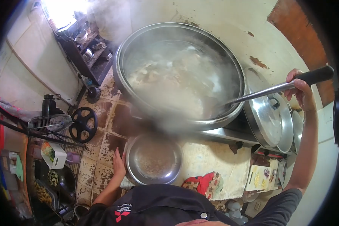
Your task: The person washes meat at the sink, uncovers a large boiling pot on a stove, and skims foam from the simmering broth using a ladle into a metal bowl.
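Observation:
Steam rises from a large metal pot (184, 75) filled with cloudy liquid and pale pieces. My right hand (299, 88) is wrapped round the metal shaft of a long utensil (261, 91), just below its black handle. The utensil's lower end dips over the pot's right rim and is hidden by liquid and steam. My left hand (119, 162) is at the left side of a wide steel bowl (154, 160), its fingers extended against or close to the rim. A little clear liquid lies in the bowl.
Metal lids (265, 120) lean right of the pot. A red patterned cloth (205, 183) lies on the pale counter (229, 162), near a cutting board (259, 177) with chopped pieces. On the left are a fan (51, 123), a white basket (56, 156) and a dark shelf (96, 56).

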Demonstrator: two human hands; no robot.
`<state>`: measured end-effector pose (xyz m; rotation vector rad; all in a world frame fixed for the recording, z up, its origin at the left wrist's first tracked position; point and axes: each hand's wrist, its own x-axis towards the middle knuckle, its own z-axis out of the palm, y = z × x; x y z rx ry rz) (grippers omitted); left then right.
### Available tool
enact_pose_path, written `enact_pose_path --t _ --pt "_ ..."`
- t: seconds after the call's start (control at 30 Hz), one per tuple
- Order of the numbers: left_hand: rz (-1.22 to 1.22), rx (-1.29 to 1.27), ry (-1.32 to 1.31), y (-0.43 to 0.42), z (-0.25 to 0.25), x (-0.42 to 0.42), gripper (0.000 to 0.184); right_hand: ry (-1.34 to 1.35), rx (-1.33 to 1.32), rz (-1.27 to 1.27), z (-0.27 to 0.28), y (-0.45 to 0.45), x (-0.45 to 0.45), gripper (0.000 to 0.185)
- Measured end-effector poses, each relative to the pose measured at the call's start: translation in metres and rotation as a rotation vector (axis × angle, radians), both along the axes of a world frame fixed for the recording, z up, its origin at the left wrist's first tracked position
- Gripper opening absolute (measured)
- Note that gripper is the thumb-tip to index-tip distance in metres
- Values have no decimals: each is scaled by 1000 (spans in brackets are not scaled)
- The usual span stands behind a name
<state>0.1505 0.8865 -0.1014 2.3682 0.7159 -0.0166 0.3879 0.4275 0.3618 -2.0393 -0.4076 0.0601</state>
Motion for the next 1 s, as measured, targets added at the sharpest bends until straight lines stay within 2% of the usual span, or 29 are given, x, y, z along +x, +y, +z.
enact_pose_path --t 0.4,1.0 --pt "0 8 -3 3 -6 0 58 21 144 19 -35 -4 -9 31" --pt "11 85 -7 3 -12 -2 54 120 330 98 -75 47 -4 27"
